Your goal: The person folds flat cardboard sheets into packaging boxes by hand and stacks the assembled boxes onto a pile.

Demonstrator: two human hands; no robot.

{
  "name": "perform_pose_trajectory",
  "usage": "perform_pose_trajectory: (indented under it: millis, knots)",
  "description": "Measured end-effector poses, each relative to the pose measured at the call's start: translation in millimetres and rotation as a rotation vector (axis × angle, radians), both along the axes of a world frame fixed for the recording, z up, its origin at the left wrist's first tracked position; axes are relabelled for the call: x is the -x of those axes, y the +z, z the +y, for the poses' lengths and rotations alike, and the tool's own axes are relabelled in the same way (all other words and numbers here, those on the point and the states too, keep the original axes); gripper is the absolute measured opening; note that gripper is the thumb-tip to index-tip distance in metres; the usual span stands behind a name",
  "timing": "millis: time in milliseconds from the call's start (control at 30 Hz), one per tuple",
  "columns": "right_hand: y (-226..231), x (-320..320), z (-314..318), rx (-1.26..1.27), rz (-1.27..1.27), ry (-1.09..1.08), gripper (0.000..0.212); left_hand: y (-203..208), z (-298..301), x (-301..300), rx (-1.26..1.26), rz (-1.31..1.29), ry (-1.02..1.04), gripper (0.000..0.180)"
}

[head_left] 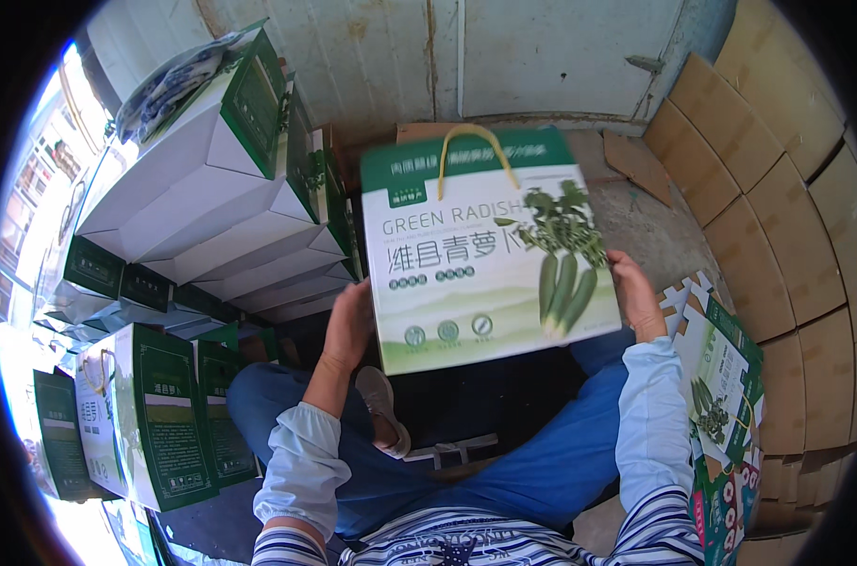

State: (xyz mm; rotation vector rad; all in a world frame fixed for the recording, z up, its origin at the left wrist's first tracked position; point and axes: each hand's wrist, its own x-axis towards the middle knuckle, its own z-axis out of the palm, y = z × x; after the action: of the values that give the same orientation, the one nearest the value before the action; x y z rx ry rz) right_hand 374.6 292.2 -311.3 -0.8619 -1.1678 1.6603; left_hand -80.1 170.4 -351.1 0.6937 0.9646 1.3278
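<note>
Between my two hands is a white and green gift box (476, 274) with a yellow cord handle (445, 156) on its top and a picture of green radishes on its front. My left hand (350, 323) presses against its left side, its fingers partly hidden behind the box. At the right side, my right hand (636, 294) grips the lower edge with the thumb in front. The box is held up over my lap, tilted slightly, and its back is out of sight.
Several similar boxes (164, 217) are stacked at the left, with more standing upright (155, 415) below. Flat printed box blanks (721, 377) lie by my right arm. Brown cartons (778, 217) form a wall on the right. A metal door (561, 57) stands behind.
</note>
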Motion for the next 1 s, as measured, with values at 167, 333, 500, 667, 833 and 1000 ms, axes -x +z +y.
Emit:
perform_pose_trajectory:
  millis: [167, 333, 500, 667, 833, 1000]
  knots:
    - [-19, 7, -9, 0.283, -0.216, -0.18, 0.069, 31, -5, -21, 0.085, 0.076, 0.106, 0.067]
    - [-94, -27, -7, 0.239, -0.191, -0.137, 0.049, 20, -16, -37, 0.147, 0.136, 0.162, 0.065]
    - [-72, 2, -2, 0.393, -0.163, -0.08, 0.043, 7, -36, -14, 0.263, 0.05, 0.067, 0.051]
    - [-25, 34, -6, 0.499, -0.414, -0.057, 0.057, 4, -25, -15, 0.445, 0.275, 0.129, 0.047]
    - [-17, 49, -11, 0.053, -0.663, -0.112, 0.062, 2, -11, -23, 0.178, 0.51, 0.297, 0.041]
    - [0, 65, -3, -0.426, -1.209, -0.157, 0.059, 2, -6, -16, 0.051, 1.096, 0.326, 0.037]
